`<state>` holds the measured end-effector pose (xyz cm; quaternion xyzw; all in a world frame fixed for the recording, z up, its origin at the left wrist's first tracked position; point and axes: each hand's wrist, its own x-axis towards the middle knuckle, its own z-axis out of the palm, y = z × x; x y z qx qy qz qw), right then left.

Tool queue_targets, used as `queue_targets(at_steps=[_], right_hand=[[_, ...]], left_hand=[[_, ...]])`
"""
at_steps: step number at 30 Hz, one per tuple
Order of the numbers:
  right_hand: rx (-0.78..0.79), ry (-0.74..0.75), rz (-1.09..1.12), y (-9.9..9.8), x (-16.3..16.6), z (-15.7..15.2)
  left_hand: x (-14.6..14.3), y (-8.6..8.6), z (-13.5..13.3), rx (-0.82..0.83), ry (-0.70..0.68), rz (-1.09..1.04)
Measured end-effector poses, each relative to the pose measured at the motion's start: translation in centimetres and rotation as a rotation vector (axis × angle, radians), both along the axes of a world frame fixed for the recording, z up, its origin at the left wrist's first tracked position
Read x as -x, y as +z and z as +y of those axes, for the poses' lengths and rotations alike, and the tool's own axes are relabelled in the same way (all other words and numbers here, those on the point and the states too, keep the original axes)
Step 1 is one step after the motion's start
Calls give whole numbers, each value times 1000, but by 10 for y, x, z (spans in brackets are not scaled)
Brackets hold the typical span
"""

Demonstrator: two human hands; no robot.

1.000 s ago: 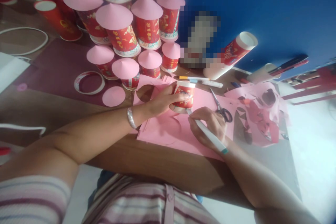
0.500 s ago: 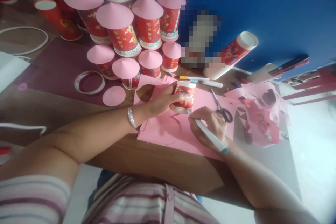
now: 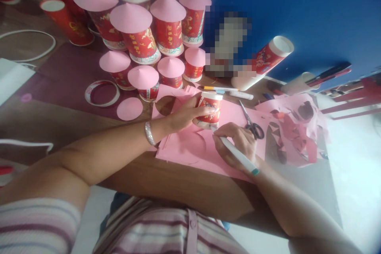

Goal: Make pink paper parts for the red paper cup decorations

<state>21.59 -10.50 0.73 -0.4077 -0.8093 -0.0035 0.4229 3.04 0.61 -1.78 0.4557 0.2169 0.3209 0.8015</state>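
Note:
My left hand [image 3: 188, 113] is wrapped round a small red paper cup [image 3: 212, 108] with a white rim and a white band at its lower end. My right hand [image 3: 236, 143] grips a white marker [image 3: 240, 156] with a green end. The marker's tip is at the cup's white band; whether it touches cannot be made out. Beneath both hands lie pink paper sheets [image 3: 184, 149]. Close to my right hand rest scissors [image 3: 253, 126] with dark handles, their blades pointing away from me.
Several red cups with pink paper cones [image 3: 131, 18] stand stacked at the back left. A white ring [image 3: 102, 93] and a pink paper disc [image 3: 129, 108] lie before them. More markers [image 3: 241, 94] lie behind the cup. Pink paper scraps [image 3: 300, 143] cover the right side, near a pen holder [image 3: 300, 82].
The marker's tip and my right fingers have shifted very slightly left along the cup's white band. My left hand keeps its hold on the cup.

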Motion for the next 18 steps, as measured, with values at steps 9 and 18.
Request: queue_targets(at_steps=[9, 18], right_hand=[[161, -14, 30, 7, 2, -5], [258, -51, 53, 12, 0, -6]], left_hand=[[1, 0, 0, 4, 10, 21], [-1, 2, -1, 10, -3, 2]])
